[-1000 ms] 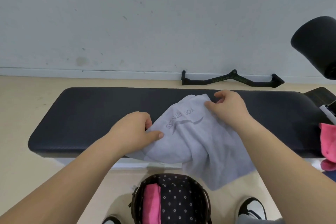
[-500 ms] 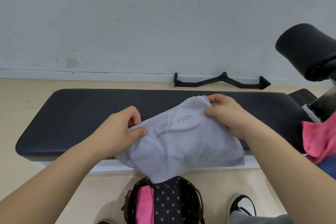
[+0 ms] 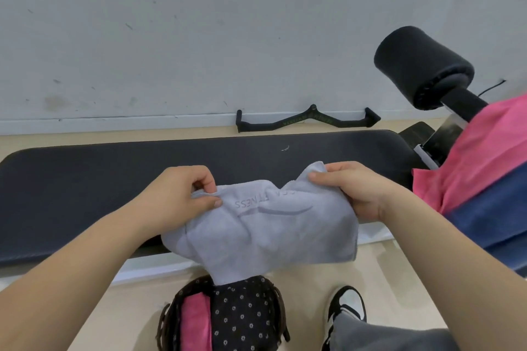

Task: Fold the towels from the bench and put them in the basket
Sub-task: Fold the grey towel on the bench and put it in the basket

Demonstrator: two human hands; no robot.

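A light grey towel point(image 3: 271, 231) with a printed logo hangs in front of the black bench point(image 3: 85, 188). My left hand point(image 3: 182, 196) pinches its upper left corner. My right hand point(image 3: 350, 191) grips its upper right corner. The towel sags in the middle, and its lower edge drapes over the bench's front edge, down to the basket. The dark woven basket point(image 3: 171, 322) with a flower-print lining stands on the floor below. A folded pink towel point(image 3: 196, 325) stands in its left side. Pink point(image 3: 473, 151) and dark blue point(image 3: 490, 208) towels lie at the bench's right end.
A black padded roller point(image 3: 419, 65) on a bar rises at the right, behind the pink towel. A black cable handle point(image 3: 308, 120) lies on the floor by the wall. My shoe point(image 3: 346, 308) and grey trouser leg are right of the basket.
Both hands have drawn the grey towel toward me and closer together, so it sags between them. The view has shifted left, so the pink and blue towels show more.
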